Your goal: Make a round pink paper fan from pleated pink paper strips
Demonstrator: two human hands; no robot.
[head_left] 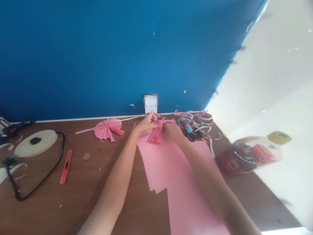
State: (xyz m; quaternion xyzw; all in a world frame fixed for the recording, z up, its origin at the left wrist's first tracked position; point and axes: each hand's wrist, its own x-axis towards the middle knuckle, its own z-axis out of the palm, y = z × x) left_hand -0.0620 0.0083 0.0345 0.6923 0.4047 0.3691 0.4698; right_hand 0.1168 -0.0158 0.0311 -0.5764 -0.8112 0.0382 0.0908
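Observation:
A folded fan of pink pleated paper (155, 136) spreads downward between my two hands, over large pink paper sheets (188, 213). At its upper left, my left hand (147, 124) is curled, with the fingers closed on the narrow part of the fan. My right hand (172, 131) is closed close against the fan's right side; what its fingertips hold is hidden. Another pink paper fan (108, 129), opened wide with a strip at its left, lies on the brown table to the left. Behind my hands a phone (150, 103) leans on the blue wall.
Left on the table (88, 192) are a red utility knife (66, 167), a white round reel (36, 143) and a black cable (57, 165). Scissors (191, 136), a glue stick (186, 124) and paper strips lie right. A yellow-capped plastic jar (248, 154) stands at the right edge.

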